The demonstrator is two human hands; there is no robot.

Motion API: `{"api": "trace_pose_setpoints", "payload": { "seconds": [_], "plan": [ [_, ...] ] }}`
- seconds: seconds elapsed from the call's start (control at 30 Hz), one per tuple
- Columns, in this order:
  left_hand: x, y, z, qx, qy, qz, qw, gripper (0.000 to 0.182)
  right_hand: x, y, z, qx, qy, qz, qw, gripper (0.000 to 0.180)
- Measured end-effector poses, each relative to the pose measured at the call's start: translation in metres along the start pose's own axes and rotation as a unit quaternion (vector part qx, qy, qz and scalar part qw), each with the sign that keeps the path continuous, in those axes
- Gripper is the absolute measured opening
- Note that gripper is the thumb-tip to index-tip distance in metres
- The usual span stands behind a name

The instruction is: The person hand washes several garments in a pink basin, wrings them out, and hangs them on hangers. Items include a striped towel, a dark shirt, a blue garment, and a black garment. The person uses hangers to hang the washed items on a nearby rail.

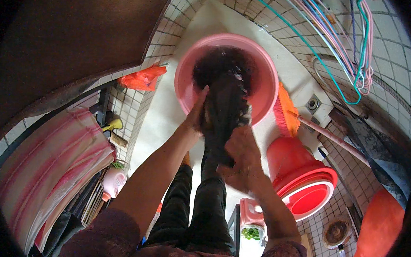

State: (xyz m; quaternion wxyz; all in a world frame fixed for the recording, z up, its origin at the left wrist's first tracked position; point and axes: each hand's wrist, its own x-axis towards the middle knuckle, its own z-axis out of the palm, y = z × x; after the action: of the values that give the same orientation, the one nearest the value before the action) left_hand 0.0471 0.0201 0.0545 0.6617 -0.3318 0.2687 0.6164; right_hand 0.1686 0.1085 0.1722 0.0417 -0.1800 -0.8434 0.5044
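A dark, wet-looking garment or cloth [224, 105] stretches from the pink plastic basin [271, 62] toward my body. On its left side my left hand [196, 116] grips it, the thumb pointing up toward the basin. My right hand [242, 157], slightly blurred, is closed around its near end, lower and to the right of my left hand. More dark material fills the middle of the basin; whether it is all cloth or partly dark water I cannot tell. The basin stands on a pale floor [152, 125].
Right of the basin lies an orange broom head [287, 110] with a pink handle [332, 138], beside stacked red buckets [285, 154]. Hangers [337, 48] hang upper right. A pink-striped cloth [55, 161] and a detergent bottle [114, 183] are on the left.
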Motion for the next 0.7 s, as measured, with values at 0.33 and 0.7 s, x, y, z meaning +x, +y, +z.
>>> {"api": "trace_pose_setpoints", "payload": {
  "seconds": [0.33, 0.7],
  "plan": [
    [-0.028, 0.027, -0.015, 0.057, -0.089, -0.020, 0.994, 0.045, 0.010, -0.029, -0.029, 0.305, -0.174, -0.124, 0.928, 0.028],
    [-0.049, 0.018, -0.039, 0.079, -0.035, 0.117, 0.989, 0.046, 0.072, 0.090, -0.040, 0.479, 0.062, 0.129, 0.866, 0.055]
  ]
}}
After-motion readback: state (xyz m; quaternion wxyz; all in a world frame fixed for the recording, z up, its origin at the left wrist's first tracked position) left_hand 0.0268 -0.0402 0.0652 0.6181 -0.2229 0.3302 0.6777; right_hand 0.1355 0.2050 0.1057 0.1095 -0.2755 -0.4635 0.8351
